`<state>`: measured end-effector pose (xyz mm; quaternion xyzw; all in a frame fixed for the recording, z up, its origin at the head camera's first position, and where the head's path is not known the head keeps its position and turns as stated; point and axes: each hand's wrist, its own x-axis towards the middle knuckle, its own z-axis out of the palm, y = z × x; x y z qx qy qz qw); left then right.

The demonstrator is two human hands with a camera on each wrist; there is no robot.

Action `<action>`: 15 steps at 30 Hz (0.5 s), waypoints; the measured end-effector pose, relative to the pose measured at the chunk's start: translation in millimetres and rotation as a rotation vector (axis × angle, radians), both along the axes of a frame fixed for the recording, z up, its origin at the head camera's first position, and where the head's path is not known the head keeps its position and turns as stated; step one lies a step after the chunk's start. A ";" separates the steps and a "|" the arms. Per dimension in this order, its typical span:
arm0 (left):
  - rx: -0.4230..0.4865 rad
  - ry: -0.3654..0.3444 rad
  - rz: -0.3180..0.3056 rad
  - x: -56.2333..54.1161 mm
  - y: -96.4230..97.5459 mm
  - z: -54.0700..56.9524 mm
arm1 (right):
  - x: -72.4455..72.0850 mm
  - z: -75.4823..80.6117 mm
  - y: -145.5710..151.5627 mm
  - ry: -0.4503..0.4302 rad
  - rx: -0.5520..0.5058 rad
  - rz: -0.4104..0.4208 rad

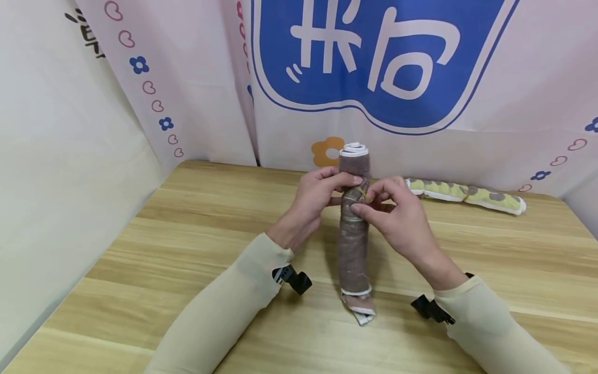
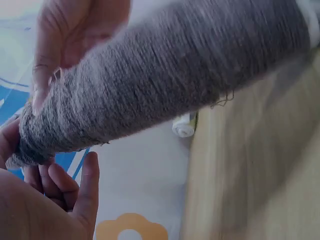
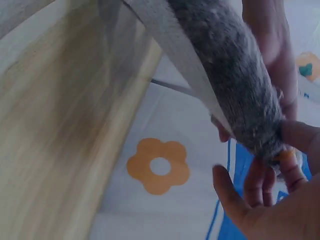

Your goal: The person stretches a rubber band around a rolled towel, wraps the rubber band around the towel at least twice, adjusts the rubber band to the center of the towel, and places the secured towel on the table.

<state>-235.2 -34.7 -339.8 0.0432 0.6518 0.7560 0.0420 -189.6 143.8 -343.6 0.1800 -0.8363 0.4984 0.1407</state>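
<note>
A rolled brown-grey towel (image 1: 353, 254) with white edging is held lengthwise over the table, its loose corner toward the near side. My left hand (image 1: 315, 200) grips the roll in its upper part, thumb across the front and fingers behind. On the other side, my right hand (image 1: 399, 215) pinches a thin yellow rubber band (image 1: 362, 193) against the towel. In the right wrist view a bit of the orange-yellow band (image 3: 285, 156) shows at the right fingertips. The left wrist view has the grey towel (image 2: 150, 75) slanting across, both hands at its far end.
A second rolled towel (image 1: 495, 200), yellow-green with brown spots and banded, lies at the back right of the wooden table (image 1: 187, 249). Behind the table hangs a white printed cloth (image 1: 205, 114) with a blue sign. Both wrists carry black camera mounts (image 1: 296, 280).
</note>
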 end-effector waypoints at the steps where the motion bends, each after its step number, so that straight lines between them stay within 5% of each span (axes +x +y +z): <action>1: 0.010 -0.006 0.015 -0.2 0.6 -0.3 | -0.2 -1.8 -1.4 0.068 0.014 0.006; 7: -0.029 0.127 0.133 1.1 3.2 -2.7 | -5.6 -12.2 -3.4 0.455 0.190 0.054; 10: -0.053 0.208 0.181 2.5 4.7 -3.7 | -8.0 -13.6 -1.4 0.575 0.267 0.103; 12: -0.065 0.251 0.206 3.2 5.9 -4.3 | -8.7 -13.2 -0.1 0.590 0.287 0.119; 15: -0.091 0.322 0.238 3.8 8.2 -5.4 | -7.3 -11.1 -0.2 0.438 0.218 0.102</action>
